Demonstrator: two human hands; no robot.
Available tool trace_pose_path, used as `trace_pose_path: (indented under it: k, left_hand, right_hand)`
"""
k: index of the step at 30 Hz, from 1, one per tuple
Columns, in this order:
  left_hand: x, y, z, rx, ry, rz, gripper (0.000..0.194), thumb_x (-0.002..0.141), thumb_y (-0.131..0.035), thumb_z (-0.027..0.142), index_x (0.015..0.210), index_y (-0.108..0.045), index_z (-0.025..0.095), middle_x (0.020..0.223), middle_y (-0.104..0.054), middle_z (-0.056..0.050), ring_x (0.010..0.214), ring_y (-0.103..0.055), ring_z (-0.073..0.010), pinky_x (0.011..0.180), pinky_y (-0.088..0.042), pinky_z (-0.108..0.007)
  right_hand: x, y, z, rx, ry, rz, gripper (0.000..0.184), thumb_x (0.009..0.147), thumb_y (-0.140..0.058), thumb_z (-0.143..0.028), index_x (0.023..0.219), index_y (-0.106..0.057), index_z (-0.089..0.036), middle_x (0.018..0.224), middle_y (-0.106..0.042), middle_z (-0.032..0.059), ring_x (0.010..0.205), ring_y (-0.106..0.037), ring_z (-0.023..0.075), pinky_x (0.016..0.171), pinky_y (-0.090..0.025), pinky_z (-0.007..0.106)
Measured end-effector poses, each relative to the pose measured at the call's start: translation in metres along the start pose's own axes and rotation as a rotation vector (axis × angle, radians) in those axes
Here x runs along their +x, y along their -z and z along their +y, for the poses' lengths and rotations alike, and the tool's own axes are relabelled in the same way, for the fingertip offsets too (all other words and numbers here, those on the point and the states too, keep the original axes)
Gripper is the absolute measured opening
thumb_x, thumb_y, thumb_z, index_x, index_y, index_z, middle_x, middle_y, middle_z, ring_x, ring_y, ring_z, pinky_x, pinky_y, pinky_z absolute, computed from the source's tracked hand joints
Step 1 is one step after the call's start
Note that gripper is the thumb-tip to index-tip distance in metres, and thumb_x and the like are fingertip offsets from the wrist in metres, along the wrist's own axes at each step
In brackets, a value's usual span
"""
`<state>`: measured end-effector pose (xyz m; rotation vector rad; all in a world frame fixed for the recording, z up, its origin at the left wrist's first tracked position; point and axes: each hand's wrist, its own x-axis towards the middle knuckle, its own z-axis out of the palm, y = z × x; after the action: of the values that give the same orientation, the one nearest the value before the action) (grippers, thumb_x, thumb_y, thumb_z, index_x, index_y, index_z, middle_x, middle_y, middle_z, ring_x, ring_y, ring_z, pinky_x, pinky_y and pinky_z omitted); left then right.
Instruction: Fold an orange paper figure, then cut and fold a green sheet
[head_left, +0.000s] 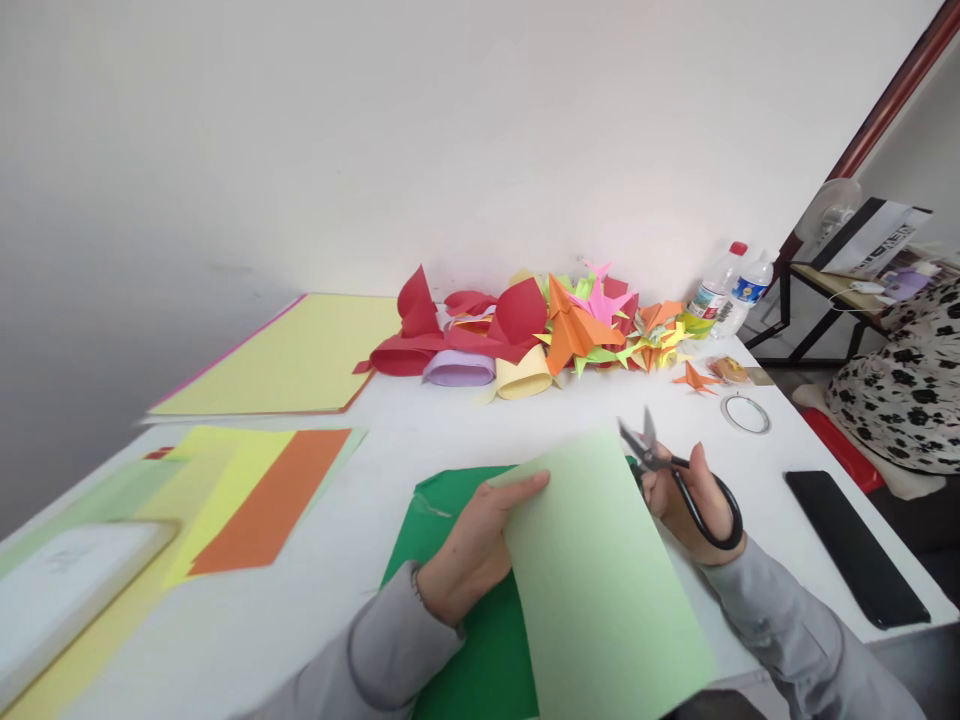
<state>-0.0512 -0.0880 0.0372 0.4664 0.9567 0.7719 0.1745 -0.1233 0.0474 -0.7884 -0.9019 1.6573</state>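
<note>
A light green sheet of paper (600, 590) is tilted up in front of me. My left hand (480, 545) grips its left edge, thumb on the face and the other fingers behind it. Just off the sheet's right edge, my right hand (694, 500) is closed round a pair of black-handled scissors (667, 462). Their blades stand apart and point up and to the left, with no paper between them. Beneath the sheet lies a dark green sheet (457, 510) on the white table, partly covered by my left hand and the paper.
Folded paper shapes in red, purple and yellow (457, 345) and orange paper stars (574, 325) are piled along the wall. Coloured sheets (262, 500) and a white box (75, 590) lie left. A tape roll (746, 413), a black phone (855, 545) and two bottles (720, 285) are right.
</note>
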Motion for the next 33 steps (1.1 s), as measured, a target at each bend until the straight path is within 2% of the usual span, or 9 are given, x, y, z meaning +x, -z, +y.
trace_pose_path:
  k: [5,9,12,17,19,22,25,28,33]
  left_hand:
    - [0.002,0.002,0.005,-0.039,0.011,0.015,0.024,0.073,-0.074,0.022,0.092,-0.072,0.007,0.085,-0.075,-0.014,0.071,-0.071,-0.0262,0.067,-0.058,-0.035]
    - [0.005,0.002,0.007,-0.062,0.000,0.058,0.021,0.076,-0.070,0.019,0.094,-0.071,0.008,0.089,-0.076,-0.013,0.076,-0.072,-0.0256,0.070,-0.059,-0.034]
    - [0.009,0.003,0.011,-0.094,-0.048,0.128,0.019,0.078,-0.069,0.018,0.094,-0.071,0.009,0.090,-0.076,-0.012,0.080,-0.072,-0.0257,0.074,-0.059,-0.034]
    - [0.017,0.007,0.016,-0.148,-0.144,0.163,0.022,0.077,-0.071,0.018,0.097,-0.071,0.010,0.091,-0.076,-0.012,0.086,-0.072,-0.0259,0.082,-0.059,-0.035]
    - [0.019,0.009,0.017,-0.156,-0.166,0.141,0.027,0.076,-0.073,0.019,0.101,-0.070,0.010,0.091,-0.076,-0.012,0.088,-0.072,-0.0262,0.084,-0.058,-0.036]
    - [0.019,0.011,0.017,-0.152,-0.183,0.106,0.029,0.075,-0.074,0.021,0.102,-0.070,0.010,0.094,-0.075,-0.012,0.092,-0.071,-0.0272,0.086,-0.057,-0.037]
    - [0.017,0.010,0.018,-0.155,-0.178,0.096,0.023,0.079,-0.071,0.022,0.099,-0.070,0.011,0.095,-0.075,-0.011,0.092,-0.071,-0.0266,0.085,-0.058,-0.036]
    - [0.014,0.008,0.020,-0.171,-0.173,0.074,0.021,0.082,-0.067,0.022,0.099,-0.070,0.011,0.095,-0.075,-0.011,0.090,-0.071,-0.0250,0.084,-0.058,-0.035]
    - [0.009,0.006,0.020,-0.191,-0.159,0.005,0.021,0.084,-0.064,0.023,0.100,-0.069,0.010,0.096,-0.075,-0.012,0.089,-0.071,-0.0247,0.084,-0.058,-0.034]
  right_hand:
    - [0.002,0.008,-0.012,-0.048,0.121,0.055,0.070,0.084,-0.032,-0.076,0.127,-0.047,-0.022,0.066,-0.059,0.0005,0.054,-0.054,0.0187,0.058,-0.042,0.033]
    - [0.005,0.015,0.001,-0.315,0.195,0.111,0.051,0.088,-0.041,-0.065,0.117,-0.043,-0.023,0.066,-0.059,-0.0014,0.054,-0.054,0.0177,0.055,-0.041,0.032]
    - [0.006,0.020,0.009,-0.618,0.322,0.280,0.039,0.088,-0.053,-0.051,0.115,-0.039,-0.026,0.072,-0.056,-0.0036,0.061,-0.054,0.0168,0.062,-0.043,0.032]
    - [0.012,0.033,0.005,-1.147,0.426,0.594,0.054,0.082,-0.063,-0.045,0.125,-0.039,-0.023,0.084,-0.053,0.0007,0.073,-0.053,0.0192,0.072,-0.044,0.035]
    - [0.017,0.042,0.005,-1.298,0.411,0.668,0.055,0.078,-0.065,-0.045,0.122,-0.046,-0.020,0.090,-0.057,0.0046,0.076,-0.053,0.0210,0.073,-0.045,0.036]
    - [0.023,0.061,0.008,-1.372,0.268,0.816,0.063,0.073,-0.066,-0.043,0.126,-0.045,-0.016,0.093,-0.062,0.0072,0.078,-0.057,0.0229,0.070,-0.046,0.035]
    - [0.023,0.083,0.009,-1.468,0.171,0.874,0.054,0.074,-0.062,-0.038,0.122,-0.049,-0.015,0.095,-0.066,0.0098,0.082,-0.061,0.0236,0.072,-0.046,0.033]
    - [0.015,0.103,0.001,-1.712,0.137,0.910,0.047,0.078,-0.058,-0.034,0.120,-0.053,-0.012,0.103,-0.066,0.0147,0.091,-0.062,0.0265,0.080,-0.045,0.034]
    - [-0.002,0.125,-0.018,-2.026,0.005,0.966,0.045,0.084,-0.054,-0.034,0.119,-0.057,-0.007,0.102,-0.065,0.0197,0.095,-0.062,0.0314,0.080,-0.044,0.036]
